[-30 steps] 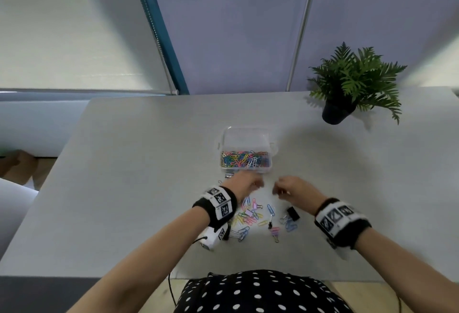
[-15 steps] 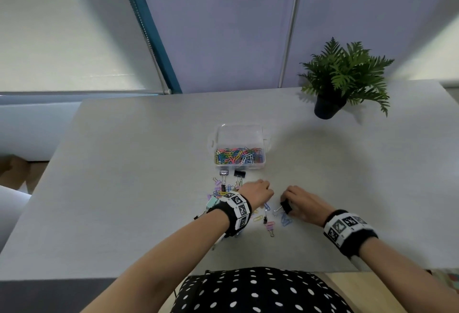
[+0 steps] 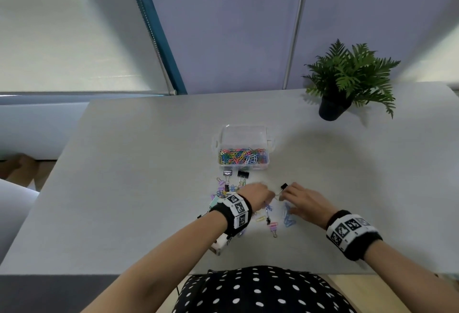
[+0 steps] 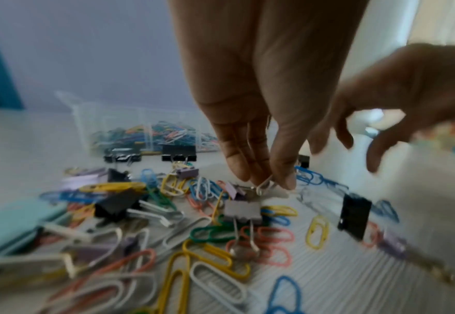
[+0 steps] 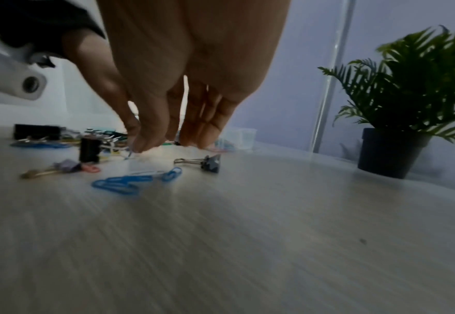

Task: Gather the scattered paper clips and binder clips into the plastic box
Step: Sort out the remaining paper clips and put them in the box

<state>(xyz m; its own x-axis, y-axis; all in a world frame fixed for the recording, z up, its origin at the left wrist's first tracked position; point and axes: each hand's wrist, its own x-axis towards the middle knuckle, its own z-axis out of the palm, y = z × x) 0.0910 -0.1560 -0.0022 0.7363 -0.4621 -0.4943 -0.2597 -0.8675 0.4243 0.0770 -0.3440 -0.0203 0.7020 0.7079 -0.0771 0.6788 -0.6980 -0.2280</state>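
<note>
Now both my hands are down in the scatter again, where a second ago they were up at the box's near wall. My left hand (image 4: 250, 119) has its thumb and fingertips pressed together on the wire handle of a small lilac binder clip (image 4: 237, 193), pinching it at the table surface; the clip hasn't lifted yet as far as I can tell. My right hand (image 3: 301, 201) has dropped just beside it, fingers curled down toward the table. In the right wrist view the fingertips (image 5: 143, 144) seem to nip something thin and pale blue, but it is too blurred to say whether that's a grip or only a touch. A small black binder clip (image 3: 283, 186) lies just off that hand's fingertips, and a cluster of blue paper clips (image 3: 288, 215) lies under its palm side.

Outward from my left hand, the main pile of coloured paper clips (image 4: 207, 231) and more binder clips spreads toward my left wrist. Beyond both hands, two larger black binder clips (image 3: 243, 174) sit right against the near wall of the plastic box (image 3: 244, 136), which is open and already holds a thick layer of paper clips.

So, as I read it, one drop is done and a fresh pick is starting. Plenty remains on the table, so I judge the job roughly midway, with many more trips to go.
</note>
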